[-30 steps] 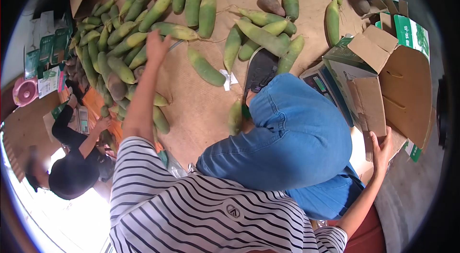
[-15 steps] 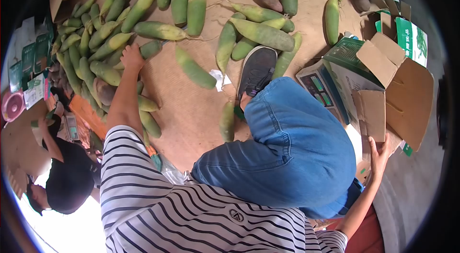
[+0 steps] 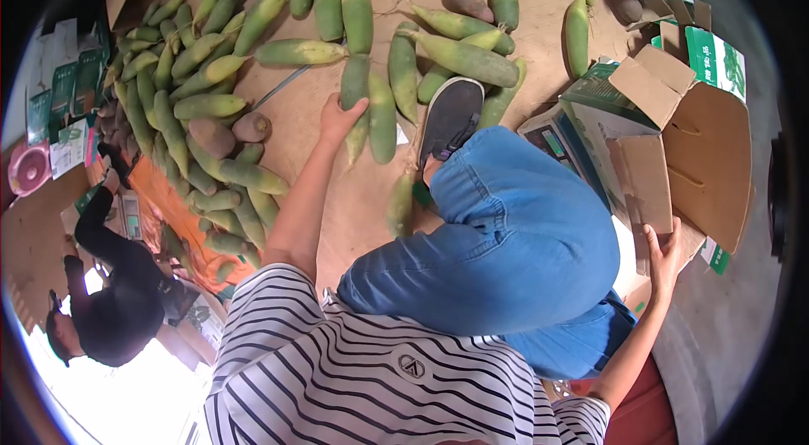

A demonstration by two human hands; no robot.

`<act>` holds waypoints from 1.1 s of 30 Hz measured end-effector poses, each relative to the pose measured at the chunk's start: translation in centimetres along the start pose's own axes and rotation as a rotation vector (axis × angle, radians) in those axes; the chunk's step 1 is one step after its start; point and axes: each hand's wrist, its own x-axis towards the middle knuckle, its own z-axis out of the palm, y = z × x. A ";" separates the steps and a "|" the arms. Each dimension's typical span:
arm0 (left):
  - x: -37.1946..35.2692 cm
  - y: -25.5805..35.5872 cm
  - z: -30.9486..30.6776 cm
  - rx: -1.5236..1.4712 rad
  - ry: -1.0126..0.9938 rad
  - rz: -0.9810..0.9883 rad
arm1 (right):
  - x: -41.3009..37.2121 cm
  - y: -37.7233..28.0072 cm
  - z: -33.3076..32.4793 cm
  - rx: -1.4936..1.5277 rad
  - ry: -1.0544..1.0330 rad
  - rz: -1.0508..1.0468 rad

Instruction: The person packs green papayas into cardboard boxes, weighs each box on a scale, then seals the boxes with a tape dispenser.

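the green carton flap (image 3: 717, 61) bears small white characters, one apparently 品.

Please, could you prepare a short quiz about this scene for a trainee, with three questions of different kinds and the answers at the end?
1. Multiple choice. What does the person's left hand hold?
a) a shoe
b) a green radish
c) a pink basin

2. True or false. The person's right hand is at the open box.

3. Fill in the missing word. The trousers of the person wearing the camera are ____ in colour.

Key: 1 b; 2 true; 3 blue.
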 end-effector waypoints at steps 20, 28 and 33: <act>-18.5 49.6 11.4 -0.927 -0.648 1.275 | 0.1 -0.4 -0.8 -0.015 -0.020 -0.055; -4.0 33.9 10.4 0.226 -0.217 0.989 | 0.0 0.3 -0.6 -0.014 -0.002 -0.101; 5.9 18.5 9.6 0.854 -0.408 0.774 | 0.0 0.8 -0.4 -0.019 0.000 -0.128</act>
